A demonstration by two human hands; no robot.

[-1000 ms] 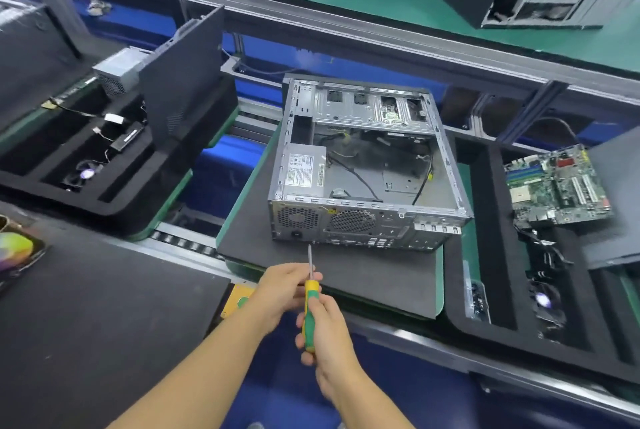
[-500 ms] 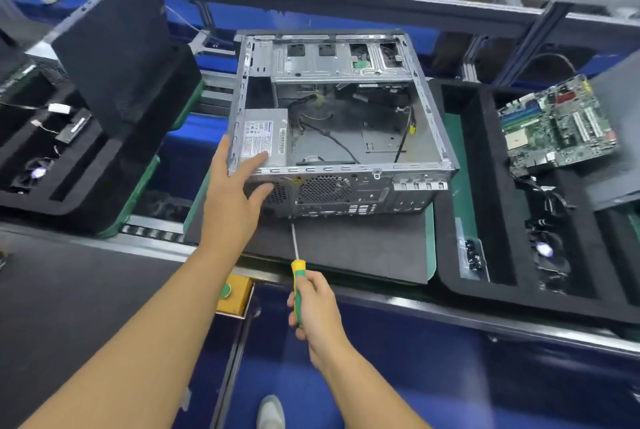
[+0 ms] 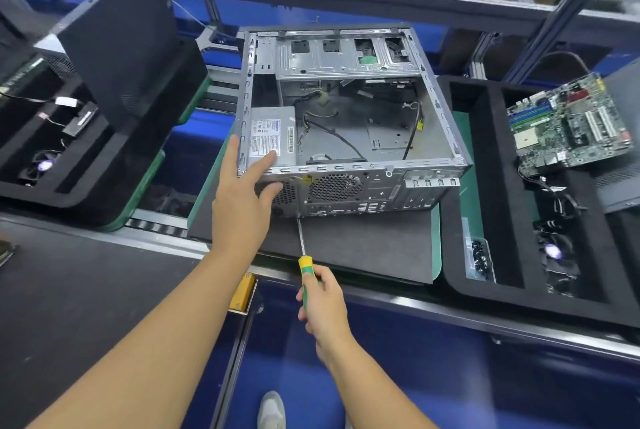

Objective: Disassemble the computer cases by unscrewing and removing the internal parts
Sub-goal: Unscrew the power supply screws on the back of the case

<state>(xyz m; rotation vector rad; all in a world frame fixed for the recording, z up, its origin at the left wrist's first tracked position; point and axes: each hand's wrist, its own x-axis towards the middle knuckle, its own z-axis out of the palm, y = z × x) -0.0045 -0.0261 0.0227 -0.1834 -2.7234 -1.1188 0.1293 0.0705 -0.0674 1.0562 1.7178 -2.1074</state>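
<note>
Nearest to us, below the case, a shoe (image 3: 272,411) shows on the blue floor between our forearms. Our right hand (image 3: 323,304) is curled round the green and yellow handle of a screwdriver (image 3: 304,278), in front of the computer case (image 3: 346,186). The thin shaft runs up to the bottom edge of the case's rear panel; we cannot tell whether the tip sits in a screw. Just left of that hand, in front of the case, a yellow box (image 3: 242,291) is fixed to the bench edge.

Our left hand (image 3: 242,200) rests on the case's near left corner with fingers straight and spread. The forefinger lies across the label of the power supply (image 3: 273,137), and the thumb presses the perforated rear panel.

The case lies on its side on a grey mat (image 3: 363,245), its open side up and its rear panel toward us. The power supply sits inside at the near left corner, with loose cables trailing across the bare metal floor beside it. The drive bays run along the case's far edge.

Right of the case is a black foam tray (image 3: 485,290). It holds a small clear bag of screws (image 3: 479,255), a fan (image 3: 552,250) and, farther back, a green motherboard (image 3: 568,123) resting tilted on the foam. Left of the case a second foam tray (image 3: 86,193) holds another fan (image 3: 43,165) and small cabled parts. A black side panel (image 3: 117,47) stands tilted in it.
</note>
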